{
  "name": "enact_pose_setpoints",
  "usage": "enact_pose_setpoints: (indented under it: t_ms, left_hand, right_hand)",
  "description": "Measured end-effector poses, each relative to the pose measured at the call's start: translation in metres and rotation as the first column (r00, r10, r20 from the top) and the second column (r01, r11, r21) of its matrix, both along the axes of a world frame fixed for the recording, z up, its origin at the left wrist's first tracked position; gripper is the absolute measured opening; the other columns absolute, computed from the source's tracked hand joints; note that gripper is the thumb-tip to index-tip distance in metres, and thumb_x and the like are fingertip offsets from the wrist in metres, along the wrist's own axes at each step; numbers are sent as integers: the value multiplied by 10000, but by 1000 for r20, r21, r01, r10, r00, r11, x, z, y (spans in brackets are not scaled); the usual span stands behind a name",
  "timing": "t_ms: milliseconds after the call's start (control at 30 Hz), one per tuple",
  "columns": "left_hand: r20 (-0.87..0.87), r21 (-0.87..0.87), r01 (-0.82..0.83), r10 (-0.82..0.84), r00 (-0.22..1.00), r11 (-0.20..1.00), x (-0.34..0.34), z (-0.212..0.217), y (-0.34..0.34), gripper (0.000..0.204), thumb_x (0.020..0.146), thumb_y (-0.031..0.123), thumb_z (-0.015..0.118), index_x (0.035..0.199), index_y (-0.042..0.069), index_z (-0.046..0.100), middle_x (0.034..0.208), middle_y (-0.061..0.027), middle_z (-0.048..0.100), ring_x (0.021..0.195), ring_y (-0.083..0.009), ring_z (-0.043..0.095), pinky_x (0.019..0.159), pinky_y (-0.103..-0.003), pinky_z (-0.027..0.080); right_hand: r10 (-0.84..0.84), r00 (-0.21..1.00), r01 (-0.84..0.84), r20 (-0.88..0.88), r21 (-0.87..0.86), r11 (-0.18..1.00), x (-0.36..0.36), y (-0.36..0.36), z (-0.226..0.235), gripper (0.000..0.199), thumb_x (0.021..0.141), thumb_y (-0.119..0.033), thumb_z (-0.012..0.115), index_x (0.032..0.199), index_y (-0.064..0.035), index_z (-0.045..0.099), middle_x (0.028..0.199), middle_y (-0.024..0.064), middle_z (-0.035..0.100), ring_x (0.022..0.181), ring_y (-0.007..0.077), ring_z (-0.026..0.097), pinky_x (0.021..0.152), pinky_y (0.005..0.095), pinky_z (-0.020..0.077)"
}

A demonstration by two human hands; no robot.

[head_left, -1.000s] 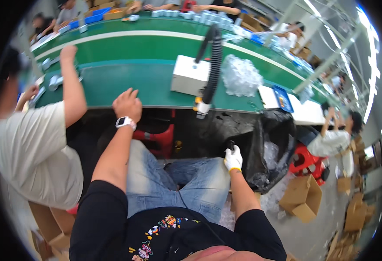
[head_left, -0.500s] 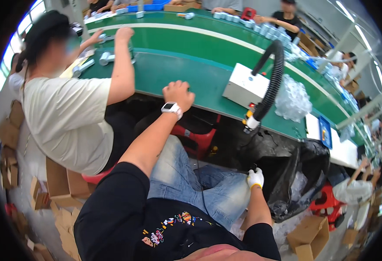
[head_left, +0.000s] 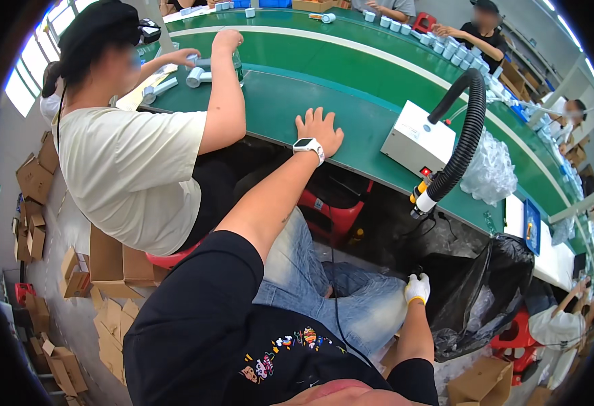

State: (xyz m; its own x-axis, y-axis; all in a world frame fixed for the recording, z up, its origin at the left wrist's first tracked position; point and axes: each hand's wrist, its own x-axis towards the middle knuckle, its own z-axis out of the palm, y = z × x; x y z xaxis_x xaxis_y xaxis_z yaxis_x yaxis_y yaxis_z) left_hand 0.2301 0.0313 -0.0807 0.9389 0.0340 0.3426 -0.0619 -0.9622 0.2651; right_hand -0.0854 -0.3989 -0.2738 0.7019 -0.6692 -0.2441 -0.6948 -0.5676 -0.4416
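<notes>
My left hand (head_left: pixel 318 133), bare and with a white watch (head_left: pixel 308 146) on the wrist, lies palm down on the front edge of the green table (head_left: pixel 270 101). Its fingers are spread and hold nothing. My right hand (head_left: pixel 417 289), in a white glove with a yellow cuff, is by my right knee, beside a black plastic bag (head_left: pixel 476 298). Its fingers are curled closed; a small dark bit shows at their tips, too small to name. Right of my left hand stands a white box-shaped machine (head_left: pixel 419 139) with a black corrugated hose (head_left: pixel 471 128) arching over it.
A co-worker (head_left: pixel 134 149) in a cream shirt sits close on my left, near grey-white handled devices (head_left: pixel 199 77). Behind the table runs a green conveyor (head_left: pixel 297 47). Clear plastic bags (head_left: pixel 490 169) are heaped beyond the machine, near a blue tray (head_left: pixel 532 227). Cardboard boxes (head_left: pixel 117 264) lie on the floor.
My left hand's bent fingers have straightened and spread on the table. The whole view has shifted, so things appear further right. My right hand stays by the knee.
</notes>
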Motion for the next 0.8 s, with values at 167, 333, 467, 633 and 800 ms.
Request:
enact_pose_setpoints:
  t_ms: [167,333,467,633,800]
  left_hand:
    - [-33,-3,-8,8,999,1000,-1,5,4,560,962,430,572,1450,157,578,1599,-167,441,1498,-359,357,1199,-615,243]
    - [-43,-6,-4,4,999,1000,-4,12,2,555,968,432,571,1450,158,576,1597,-165,442,1500,-362,358,1201,-616,242]
    - [-49,-9,-2,1,999,1000,-5,12,3,558,967,433,577,1451,155,572,1595,-165,446,1501,-364,359,1202,-616,244]
    - [-27,-30,-13,12,1000,999,-4,7,5,587,963,434,587,1468,137,549,1593,-164,450,1503,-358,360,1204,-613,249]
    - [-37,-20,4,-5,999,1000,1,11,3,621,964,440,588,1491,118,520,1596,-160,451,1505,-352,360,1206,-609,250]
  right_hand:
    - [-14,998,13,69,19,1000,1,-3,-11,551,944,-294,643,1405,4,591,1317,268,682,1210,405,664,1042,417,502]
    - [-9,997,5,74,43,999,-3,-2,-13,552,947,-285,641,1406,16,587,1318,267,682,1214,400,663,1049,409,500]
    - [2,998,-4,66,41,999,-3,-2,-13,556,948,-282,641,1409,23,583,1337,266,672,1229,397,656,1059,404,494]
    - [1,998,-4,59,48,999,-2,-1,-15,557,949,-275,642,1408,33,579,1356,270,660,1245,396,646,1071,400,486]
    - [-36,991,21,130,115,993,3,-4,-20,555,951,-270,641,1410,35,575,1357,270,659,1247,394,646,1075,397,484]
